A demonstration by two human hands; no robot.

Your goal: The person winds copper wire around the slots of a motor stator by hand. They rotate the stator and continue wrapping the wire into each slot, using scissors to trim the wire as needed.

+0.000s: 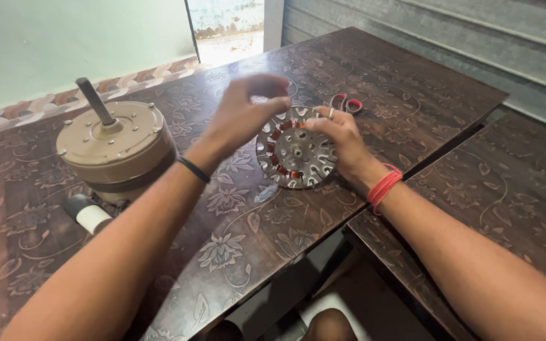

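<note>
The motor housing stands at the left. Right of it, the left hand pinches the far rim of the metal disc; the right hand grips its right edge, tilted off the table. A slack grip could drop it.

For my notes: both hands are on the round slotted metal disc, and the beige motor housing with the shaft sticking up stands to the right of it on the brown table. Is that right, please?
Not quite. The head view shows the beige motor housing standing to the left of the round slotted metal disc, not the right. The rest holds: the left hand and right hand are both on the disc, on the brown table.
</note>
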